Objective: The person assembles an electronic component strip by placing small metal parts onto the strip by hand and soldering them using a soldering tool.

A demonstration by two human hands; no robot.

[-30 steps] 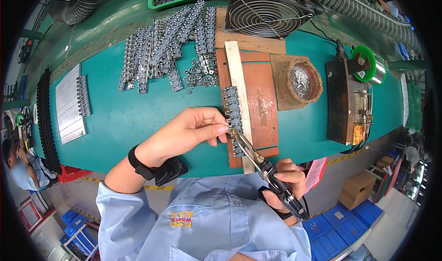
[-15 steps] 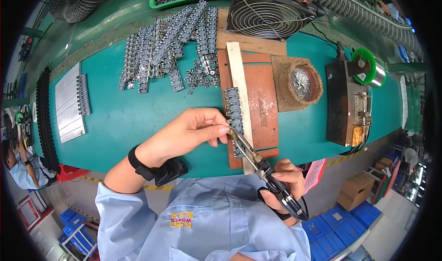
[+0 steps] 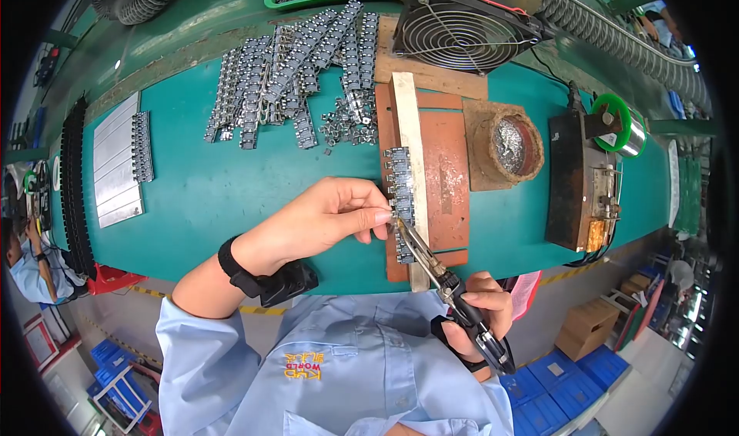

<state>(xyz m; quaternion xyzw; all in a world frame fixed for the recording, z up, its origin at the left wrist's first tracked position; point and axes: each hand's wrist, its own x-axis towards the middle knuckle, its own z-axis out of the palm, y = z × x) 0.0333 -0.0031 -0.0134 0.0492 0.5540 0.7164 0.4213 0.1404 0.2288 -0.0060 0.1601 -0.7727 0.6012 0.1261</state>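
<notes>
My right hand (image 3: 490,304) grips a soldering iron (image 3: 439,274), its tip angled up and left onto a strip of small dark circuit boards (image 3: 400,173). That strip lies along a pale wooden bar (image 3: 406,116) on a reddish-brown board (image 3: 446,174). At the strip's left edge, close to the iron's tip, my left hand (image 3: 327,219) pinches with thumb and forefinger. Whatever sits between those fingertips is too small to make out. The exact contact at the tip is partly hidden by the fingers.
Many similar strips (image 3: 269,82) are piled at the back, beside loose metal parts (image 3: 350,120). One strip (image 3: 142,147) lies by a metal plate (image 3: 119,167). To the right are a round pot (image 3: 512,147), a black fan (image 3: 466,28) and a solder spool (image 3: 620,124).
The view has shifted slightly. Both hands keep their places at the strip, with the soldering iron's tip still beside the left fingertips.
</notes>
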